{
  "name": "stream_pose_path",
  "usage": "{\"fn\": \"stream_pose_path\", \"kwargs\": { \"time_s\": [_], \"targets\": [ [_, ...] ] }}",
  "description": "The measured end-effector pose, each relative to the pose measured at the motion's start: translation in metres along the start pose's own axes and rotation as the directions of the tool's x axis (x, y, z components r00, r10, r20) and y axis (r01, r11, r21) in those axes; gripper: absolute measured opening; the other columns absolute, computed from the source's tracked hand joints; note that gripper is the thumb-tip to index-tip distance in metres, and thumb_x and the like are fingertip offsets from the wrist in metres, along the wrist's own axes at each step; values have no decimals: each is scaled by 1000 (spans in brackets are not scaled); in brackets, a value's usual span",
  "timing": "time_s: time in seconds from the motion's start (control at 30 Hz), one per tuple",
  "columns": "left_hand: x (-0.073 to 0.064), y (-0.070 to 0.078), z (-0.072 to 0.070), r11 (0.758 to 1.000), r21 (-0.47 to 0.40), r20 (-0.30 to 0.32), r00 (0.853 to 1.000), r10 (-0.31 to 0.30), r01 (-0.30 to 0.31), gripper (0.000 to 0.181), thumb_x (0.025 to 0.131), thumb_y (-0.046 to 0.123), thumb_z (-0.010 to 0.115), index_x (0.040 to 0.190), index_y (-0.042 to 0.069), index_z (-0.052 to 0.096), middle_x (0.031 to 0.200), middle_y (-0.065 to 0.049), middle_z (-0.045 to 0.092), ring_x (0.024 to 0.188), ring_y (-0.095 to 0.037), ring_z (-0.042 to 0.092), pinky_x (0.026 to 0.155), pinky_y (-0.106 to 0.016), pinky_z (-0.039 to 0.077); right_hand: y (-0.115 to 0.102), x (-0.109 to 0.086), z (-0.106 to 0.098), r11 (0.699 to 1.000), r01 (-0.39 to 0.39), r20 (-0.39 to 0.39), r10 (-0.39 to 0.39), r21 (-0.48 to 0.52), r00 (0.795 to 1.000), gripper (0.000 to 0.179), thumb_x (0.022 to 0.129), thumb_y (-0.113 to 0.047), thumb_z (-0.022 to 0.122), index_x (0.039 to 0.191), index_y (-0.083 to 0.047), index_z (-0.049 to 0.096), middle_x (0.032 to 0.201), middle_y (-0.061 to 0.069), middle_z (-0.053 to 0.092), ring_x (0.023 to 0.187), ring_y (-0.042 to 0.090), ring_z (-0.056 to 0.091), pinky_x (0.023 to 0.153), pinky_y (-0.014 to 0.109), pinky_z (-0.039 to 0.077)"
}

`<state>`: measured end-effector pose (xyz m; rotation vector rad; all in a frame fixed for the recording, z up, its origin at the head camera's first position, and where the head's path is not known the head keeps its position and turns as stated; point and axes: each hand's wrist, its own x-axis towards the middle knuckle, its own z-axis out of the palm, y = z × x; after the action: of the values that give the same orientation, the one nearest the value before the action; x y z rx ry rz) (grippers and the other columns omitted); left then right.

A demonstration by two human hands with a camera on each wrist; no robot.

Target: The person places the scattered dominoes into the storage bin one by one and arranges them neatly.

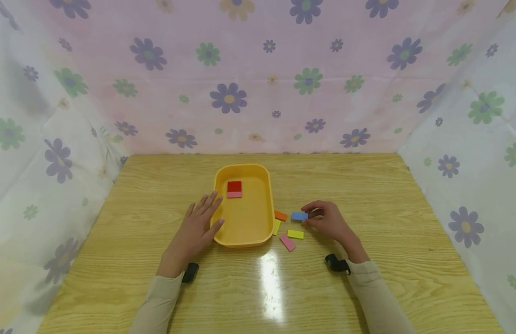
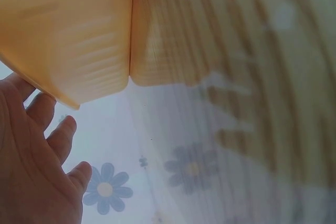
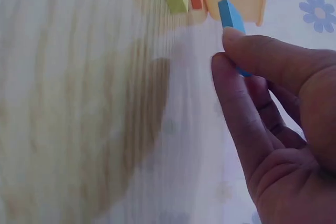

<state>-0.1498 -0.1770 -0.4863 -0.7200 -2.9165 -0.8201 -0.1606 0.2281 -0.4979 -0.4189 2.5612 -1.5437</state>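
Observation:
My right hand (image 1: pixel 328 221) pinches a blue rectangular block (image 1: pixel 299 216) between thumb and fingers, to the right of a yellow-orange tray (image 1: pixel 243 242). In the right wrist view the blue block (image 3: pixel 231 17) juts out past the thumb tip. My left hand (image 1: pixel 197 228) rests on the tray's left rim with its fingers spread and fairly straight. In the left wrist view the fingers of that hand (image 2: pixel 39 150) touch the edge of the tray (image 2: pixel 79 40). Inside the tray, a red block (image 1: pixel 235 186) and a pink block (image 1: pixel 235 195) lie side by side, touching.
Between tray and right hand lie an orange block (image 1: pixel 280 215), a yellow block (image 1: pixel 295 234), another yellow block (image 1: pixel 276 227) by the tray wall, and a pink block (image 1: pixel 287 242). The wooden table (image 1: pixel 366 185) is bordered by flowered cloth (image 1: pixel 258 93) at the back and sides.

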Motion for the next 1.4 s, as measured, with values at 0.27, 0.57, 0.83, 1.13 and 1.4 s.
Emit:
{"fn": "stream_pose_path", "kwargs": {
  "time_s": [0.27,0.57,0.83,1.13,1.4],
  "targets": [
    [0,-1,1,1000,2,-1,1000,-4,4,64,106,40,52,161,13,33,170,-5,20,156,-36,19,121,-67,9,3,-3,4,983,-21,-39,28,181,999,28,86,4,76,114,7,71,115,24,68,95,29,72,77,24,59],
    [2,-2,0,1000,12,-6,1000,6,-6,64,106,40,52,160,12,34,169,-7,21,155,-39,21,120,-69,12,-1,-5,17,892,-75,-78,122,446,989,34,87,9,73,117,18,61,99,-2,66,84,7,68,73,22,59],
    [0,-2,2,1000,22,4,1000,3,-3,65,106,40,52,161,13,32,170,-7,21,155,-38,19,120,-69,11,-9,-7,33,822,-140,-71,214,552,974,39,93,3,67,128,16,55,105,-5,69,89,9,71,76,24,60],
    [-4,2,6,1000,30,-12,1000,-3,4,64,104,39,54,160,13,35,169,-7,24,155,-38,21,120,-68,12,-26,-6,55,741,-123,-82,233,660,969,24,93,1,69,117,3,67,102,-5,73,83,9,71,73,23,60],
    [-4,3,3,998,60,-26,1000,-8,9,64,105,39,54,160,14,35,168,-7,25,154,-39,24,120,-68,13,-53,7,67,671,-82,-39,164,737,986,18,94,2,65,112,-2,65,96,-4,73,80,9,73,70,19,58]
  ]
}}
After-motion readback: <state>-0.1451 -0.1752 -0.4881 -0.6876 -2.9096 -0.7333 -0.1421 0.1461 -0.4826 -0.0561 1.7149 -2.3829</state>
